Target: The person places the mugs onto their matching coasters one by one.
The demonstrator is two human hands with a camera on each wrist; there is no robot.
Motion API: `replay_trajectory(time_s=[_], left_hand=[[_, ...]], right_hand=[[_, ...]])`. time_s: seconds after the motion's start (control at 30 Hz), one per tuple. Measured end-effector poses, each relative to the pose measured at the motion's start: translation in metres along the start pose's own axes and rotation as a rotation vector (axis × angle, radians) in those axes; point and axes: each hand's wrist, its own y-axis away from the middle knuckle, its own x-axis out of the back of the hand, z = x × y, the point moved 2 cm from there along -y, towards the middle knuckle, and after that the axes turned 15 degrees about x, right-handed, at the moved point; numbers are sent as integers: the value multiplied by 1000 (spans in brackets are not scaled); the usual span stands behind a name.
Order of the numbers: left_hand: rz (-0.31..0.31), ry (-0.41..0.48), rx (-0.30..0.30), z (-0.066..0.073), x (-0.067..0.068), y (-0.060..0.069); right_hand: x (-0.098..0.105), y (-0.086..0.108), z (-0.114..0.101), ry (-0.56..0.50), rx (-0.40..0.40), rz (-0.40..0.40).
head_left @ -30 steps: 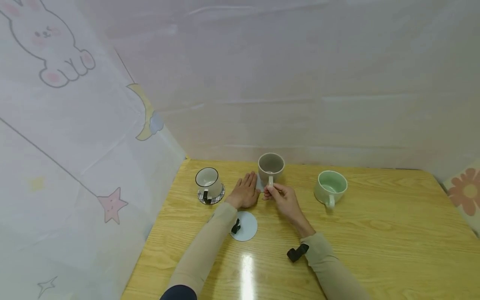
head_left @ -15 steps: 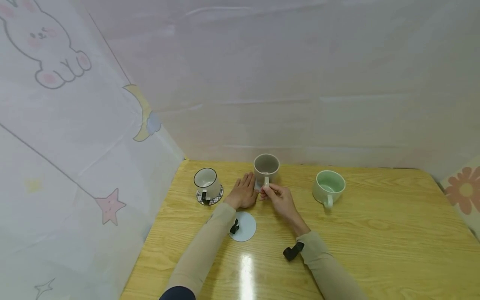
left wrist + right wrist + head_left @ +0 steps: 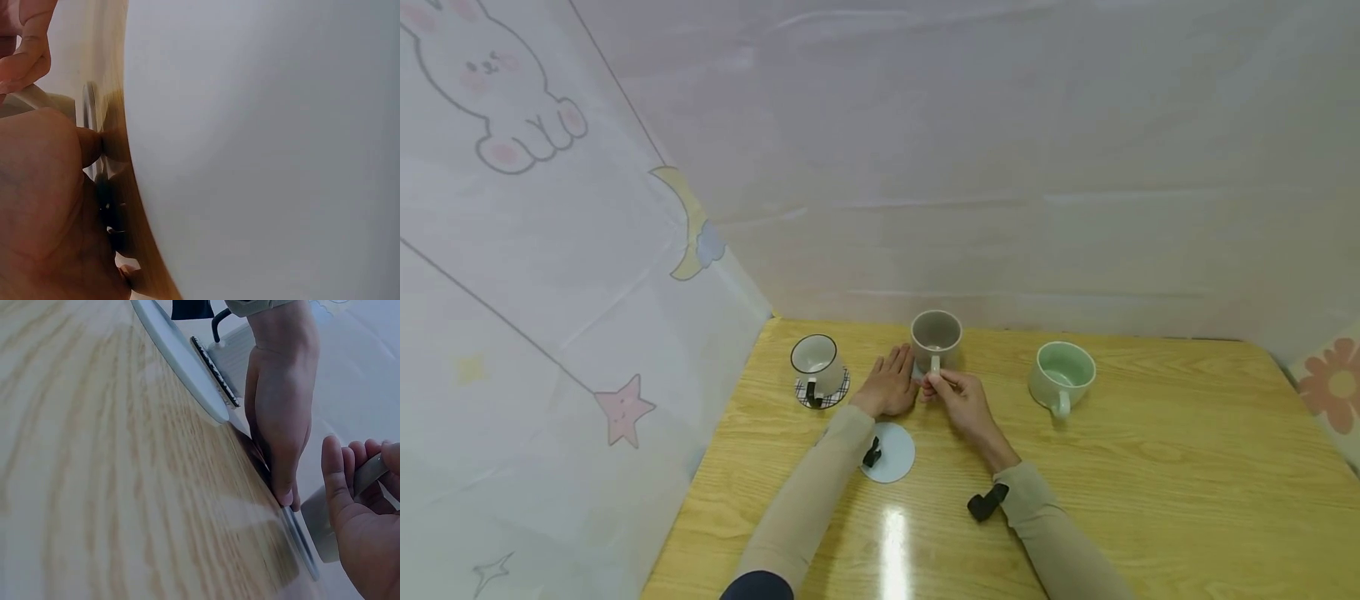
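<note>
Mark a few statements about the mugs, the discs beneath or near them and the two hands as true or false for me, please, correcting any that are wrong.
1. The right hand holds the grey mug by its handle. True.
2. The green mug stands on a checked coaster. False: it stands on the table; the black-rimmed mug is on that coaster.
3. In the head view, the grey mug is between the other two mugs. True.
4. The left hand grips the black-rimmed mug. False: its fingers are extended beside the grey mug.
5. The white disc nearest the person has no mug on it. True.
</note>
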Motion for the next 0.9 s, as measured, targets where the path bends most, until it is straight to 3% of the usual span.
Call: replay_trajectory(time_s=[0.17,0.4,0.9], left_hand=[[3,-19,7,1,1,1],[-53,57,26,0,-8,-7],[-93,20,37,-5,-18,-25]], right_hand=[[-1,0,1,8,5,-8],[-2,0,4,7,-6,15],[-8,-3,7,-5,-10,8]])
